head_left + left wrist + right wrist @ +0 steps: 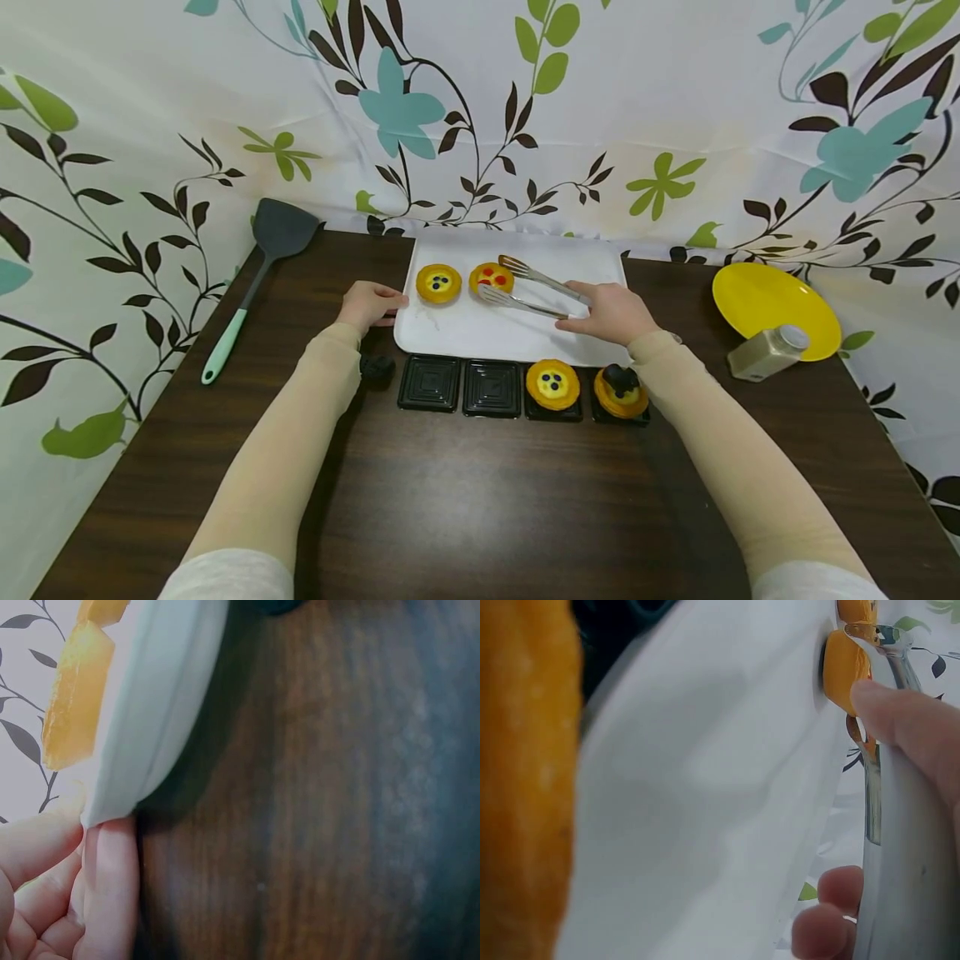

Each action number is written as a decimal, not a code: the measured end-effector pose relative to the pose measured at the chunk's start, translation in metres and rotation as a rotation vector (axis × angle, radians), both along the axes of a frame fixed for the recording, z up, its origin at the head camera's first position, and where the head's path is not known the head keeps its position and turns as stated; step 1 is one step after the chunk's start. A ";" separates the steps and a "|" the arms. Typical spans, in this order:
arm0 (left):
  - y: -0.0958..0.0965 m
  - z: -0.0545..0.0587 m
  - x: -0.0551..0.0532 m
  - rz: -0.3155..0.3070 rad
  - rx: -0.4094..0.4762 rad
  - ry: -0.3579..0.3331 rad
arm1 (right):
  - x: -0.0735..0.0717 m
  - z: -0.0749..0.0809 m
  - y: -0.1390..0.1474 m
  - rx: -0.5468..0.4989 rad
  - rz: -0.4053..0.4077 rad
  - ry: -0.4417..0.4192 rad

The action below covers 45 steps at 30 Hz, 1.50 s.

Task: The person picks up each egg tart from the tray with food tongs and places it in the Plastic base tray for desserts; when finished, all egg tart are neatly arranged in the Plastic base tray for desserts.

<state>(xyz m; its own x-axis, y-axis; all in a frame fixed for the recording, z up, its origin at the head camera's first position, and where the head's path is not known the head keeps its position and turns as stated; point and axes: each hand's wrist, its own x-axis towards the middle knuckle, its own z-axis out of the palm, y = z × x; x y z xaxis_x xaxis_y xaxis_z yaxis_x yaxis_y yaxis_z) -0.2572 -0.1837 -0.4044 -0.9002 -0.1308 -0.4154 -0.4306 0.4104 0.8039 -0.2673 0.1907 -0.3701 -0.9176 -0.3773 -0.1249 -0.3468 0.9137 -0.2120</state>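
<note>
My left hand pinches the left rim of a white tray, thumb above and fingers below, as the left wrist view shows. On the tray sit two egg tarts: one tart with dark dots, and one tart with red pieces. My right hand holds metal tongs over the tray. Their two arms are spread, the tips on either side of the red-topped tart. In the right wrist view the tongs reach toward a tart, and another tart looms close at left.
Several black square holders line the tray's front; a dotted tart and another tart, partly covered by a black wrist device, occupy the right two. A spatula lies left. At right are a yellow plate and a shaker jar.
</note>
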 end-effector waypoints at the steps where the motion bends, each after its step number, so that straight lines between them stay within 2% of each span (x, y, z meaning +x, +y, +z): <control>1: 0.000 0.000 0.000 -0.002 -0.002 0.001 | 0.001 0.000 0.000 -0.003 0.001 0.001; 16: -0.001 -0.003 -0.002 -0.010 -0.013 0.005 | 0.028 0.000 0.016 -0.063 0.032 0.019; 30: 0.001 0.000 0.000 -0.003 0.005 -0.007 | 0.056 0.013 0.029 -0.078 0.058 0.037; 38: -0.001 -0.004 -0.003 -0.007 -0.005 -0.002 | 0.075 0.013 0.030 -0.091 0.115 0.054; 45: -0.001 -0.008 -0.006 0.000 -0.004 0.001 | 0.089 0.011 0.031 -0.091 0.131 0.045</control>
<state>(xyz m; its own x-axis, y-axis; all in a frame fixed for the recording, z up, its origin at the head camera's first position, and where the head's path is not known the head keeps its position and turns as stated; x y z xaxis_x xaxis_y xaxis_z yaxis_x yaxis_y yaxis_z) -0.2636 -0.1850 -0.4124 -0.9008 -0.1327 -0.4135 -0.4295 0.4137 0.8027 -0.1786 0.2216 -0.3593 -0.8635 -0.5023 -0.0449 -0.4730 0.8376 -0.2735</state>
